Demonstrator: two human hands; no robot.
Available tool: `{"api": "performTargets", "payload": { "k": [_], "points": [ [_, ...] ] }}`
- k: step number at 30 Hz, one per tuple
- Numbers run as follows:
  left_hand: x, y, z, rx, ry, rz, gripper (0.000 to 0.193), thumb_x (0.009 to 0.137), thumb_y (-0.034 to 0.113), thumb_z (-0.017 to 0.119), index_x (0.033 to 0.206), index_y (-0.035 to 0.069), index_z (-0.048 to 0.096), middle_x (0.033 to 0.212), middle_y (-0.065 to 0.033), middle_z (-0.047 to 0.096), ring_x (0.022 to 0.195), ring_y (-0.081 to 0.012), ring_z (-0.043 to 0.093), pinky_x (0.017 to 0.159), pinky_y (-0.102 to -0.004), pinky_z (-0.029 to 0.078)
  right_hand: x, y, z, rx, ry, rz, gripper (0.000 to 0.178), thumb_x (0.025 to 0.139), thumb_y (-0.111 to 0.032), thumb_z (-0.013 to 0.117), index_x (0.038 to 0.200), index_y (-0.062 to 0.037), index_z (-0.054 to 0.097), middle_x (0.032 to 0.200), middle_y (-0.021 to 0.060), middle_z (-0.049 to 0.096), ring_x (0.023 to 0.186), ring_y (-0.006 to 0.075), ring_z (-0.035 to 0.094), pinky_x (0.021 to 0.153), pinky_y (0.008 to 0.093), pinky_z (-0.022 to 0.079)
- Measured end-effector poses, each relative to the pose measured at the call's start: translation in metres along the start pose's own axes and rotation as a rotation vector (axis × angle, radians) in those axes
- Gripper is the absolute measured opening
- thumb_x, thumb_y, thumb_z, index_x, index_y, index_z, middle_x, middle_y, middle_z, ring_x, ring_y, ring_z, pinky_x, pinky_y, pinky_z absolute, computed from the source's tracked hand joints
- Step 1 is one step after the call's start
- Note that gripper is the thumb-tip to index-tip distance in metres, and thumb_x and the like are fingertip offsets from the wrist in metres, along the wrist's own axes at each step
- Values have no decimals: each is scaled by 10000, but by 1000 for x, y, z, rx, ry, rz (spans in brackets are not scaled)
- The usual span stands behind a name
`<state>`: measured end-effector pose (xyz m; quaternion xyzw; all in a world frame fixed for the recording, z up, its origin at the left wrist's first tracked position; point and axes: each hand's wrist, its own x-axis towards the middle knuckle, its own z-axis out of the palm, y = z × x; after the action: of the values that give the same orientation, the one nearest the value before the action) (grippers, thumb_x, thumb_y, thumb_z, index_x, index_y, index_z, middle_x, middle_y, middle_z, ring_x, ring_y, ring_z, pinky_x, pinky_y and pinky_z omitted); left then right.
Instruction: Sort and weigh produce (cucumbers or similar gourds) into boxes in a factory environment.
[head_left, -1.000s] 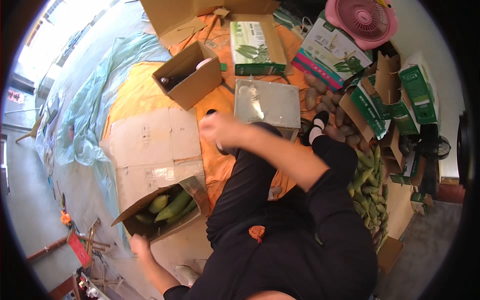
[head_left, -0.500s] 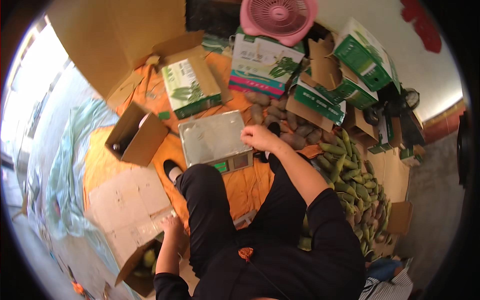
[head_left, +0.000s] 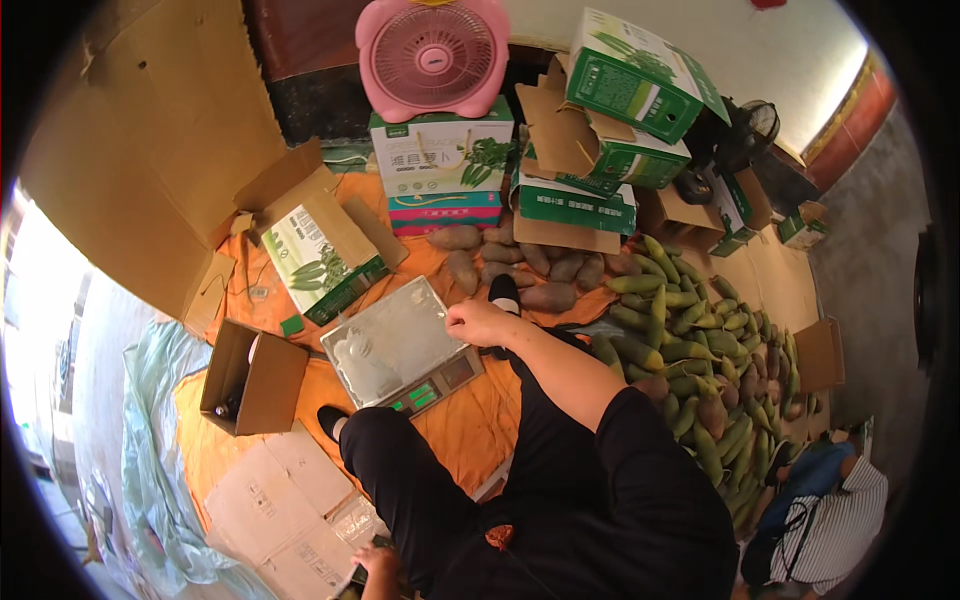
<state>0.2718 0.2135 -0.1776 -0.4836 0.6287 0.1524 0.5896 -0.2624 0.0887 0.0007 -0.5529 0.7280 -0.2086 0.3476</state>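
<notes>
One right hand (head_left: 477,323), fingers curled, grip unclear, was at the right edge of the rectangular silver metal scale (head_left: 388,340) on orange sheeting (head_left: 462,432); the left hand (head_left: 378,558), state indiscernible, was beside flattened pale-brown cardboard (head_left: 268,500).

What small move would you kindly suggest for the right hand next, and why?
I would probably ease the right hand away from the scale: it is at the scale's right edge, and the display is lit green, so any contact might disturb a reading. Whether it touches is hard to tell.
</notes>
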Motion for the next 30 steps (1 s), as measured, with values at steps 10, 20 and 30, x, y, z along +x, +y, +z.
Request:
{"api": "performTargets", "payload": {
  "k": [10, 20, 30],
  "points": [
    [16, -27, 29, -891, 111, 151, 374, 799, 235, 666, 1139, 89, 614, 1094, -54, 542, 967, -240, 513, 757, -438, 436, -15, 7, -44, 627, 74, -8, 176, 842, -203, 615, 905, -39, 611, 776, 20, 626, 636, 96, 586, 555, 257, 456],
    [-62, -36, -220, -1694, 1018, 627, 162, 874, 74, 596, 989, -33, 632, 913, -93, 644, 843, -156, 589, 767, -278, 476, -44, 85, -211, 824, 878, 4, 221, 848, -157, 596, 1046, -60, 591, 854, 39, 613, 676, 124, 616, 519, 239, 463],
    [-197, 19, -353, -581, 1246, 648, 251, 743, 150, 672, 978, 65, 673, 972, -116, 646, 970, -300, 582, 914, -414, 390, -92, 167, -362, 783, 1418, 203, 576, 782, -141, 680, 1288, -119, 406, 1137, 36, 492, 873, 161, 551, 619, 328, 457]
  ]
}}
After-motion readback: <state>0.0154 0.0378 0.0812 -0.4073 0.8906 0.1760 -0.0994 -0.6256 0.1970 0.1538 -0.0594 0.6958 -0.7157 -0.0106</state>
